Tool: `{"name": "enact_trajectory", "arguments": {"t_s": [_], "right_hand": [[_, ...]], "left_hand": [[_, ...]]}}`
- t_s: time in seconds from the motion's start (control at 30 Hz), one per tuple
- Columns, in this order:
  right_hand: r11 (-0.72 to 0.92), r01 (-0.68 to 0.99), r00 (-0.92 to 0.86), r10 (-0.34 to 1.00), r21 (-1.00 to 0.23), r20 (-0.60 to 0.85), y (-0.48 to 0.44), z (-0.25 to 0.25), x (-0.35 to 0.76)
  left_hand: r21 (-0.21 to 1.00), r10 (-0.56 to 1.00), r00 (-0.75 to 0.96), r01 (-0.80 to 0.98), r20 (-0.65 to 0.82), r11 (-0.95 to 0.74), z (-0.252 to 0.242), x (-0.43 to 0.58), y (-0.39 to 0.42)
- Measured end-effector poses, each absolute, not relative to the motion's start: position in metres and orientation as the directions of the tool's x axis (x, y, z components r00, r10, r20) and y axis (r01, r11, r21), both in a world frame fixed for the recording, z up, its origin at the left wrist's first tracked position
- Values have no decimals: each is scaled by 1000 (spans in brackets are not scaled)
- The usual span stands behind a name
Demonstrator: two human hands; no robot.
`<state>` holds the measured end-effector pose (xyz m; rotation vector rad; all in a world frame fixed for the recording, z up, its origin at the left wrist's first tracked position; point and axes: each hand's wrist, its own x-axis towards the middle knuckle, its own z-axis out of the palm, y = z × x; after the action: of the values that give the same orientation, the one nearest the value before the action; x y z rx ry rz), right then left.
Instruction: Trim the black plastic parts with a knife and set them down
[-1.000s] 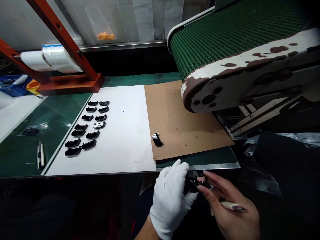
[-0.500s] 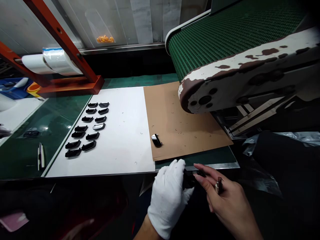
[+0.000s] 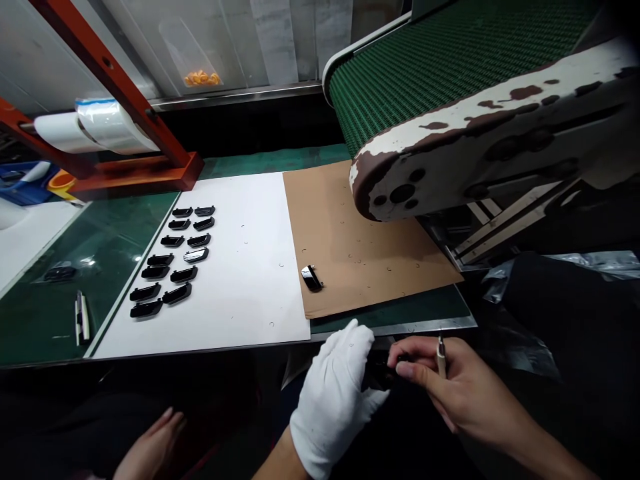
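My left hand [image 3: 335,393], in a white cotton glove, is closed around a glossy black plastic part [image 3: 379,371] just below the table's front edge. Most of that part is dark or hidden by the glove. My bare right hand [image 3: 445,383] pinches at the part's right end with thumb and forefinger. A pen-like tool [image 3: 441,357] with a metal tip is tucked between its fingers, pointing up. On the brown cardboard [image 3: 370,253] above my hands lies one similar black part [image 3: 312,279], shiny side up.
Several black parts [image 3: 183,274] lie in two columns on the white sheet [image 3: 250,280]. A green conveyor belt [image 3: 400,87] overhangs at right. Film rolls [image 3: 113,127] sit on an orange stand [image 3: 175,175]. Pens [image 3: 81,319] lie at left. Another person's hand [image 3: 153,450] is lower left.
My right hand has turned, its fingers curling in closer to the black part, and the pen-like tool now stands more upright. Another person's hand shows more clearly at lower left.
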<state>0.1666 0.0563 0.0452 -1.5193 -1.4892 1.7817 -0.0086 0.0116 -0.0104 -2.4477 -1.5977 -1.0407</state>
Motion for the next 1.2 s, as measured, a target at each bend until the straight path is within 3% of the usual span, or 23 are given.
{"name": "enact_trajectory", "arguments": {"t_s": [0.17, 0.33, 0.6, 0.97, 1.1, 1.2], "right_hand": [[-375, 250, -400, 800, -893, -448, 54, 35, 174], [-389, 204, -490, 754, -898, -438, 61, 30, 181], [-604, -100, -650, 641, -791, -408, 71, 17, 177], [-803, -80, -794, 409, -591, -449, 74, -16, 162], [-788, -70, -771, 432, -612, -468, 74, -14, 160], [-719, -77, -693, 537, -691, -481, 74, -7, 161]], "left_hand": [[373, 773, 270, 754, 574, -540, -17, -8, 11], [340, 742, 328, 732, 585, -591, -13, -9, 13], [325, 666, 425, 633, 614, -703, 2, -14, 19], [354, 646, 450, 575, 616, -738, -1, -14, 27], [341, 654, 427, 604, 625, -720, -4, -15, 26], [334, 704, 369, 685, 607, -647, -9, -18, 24]]}}
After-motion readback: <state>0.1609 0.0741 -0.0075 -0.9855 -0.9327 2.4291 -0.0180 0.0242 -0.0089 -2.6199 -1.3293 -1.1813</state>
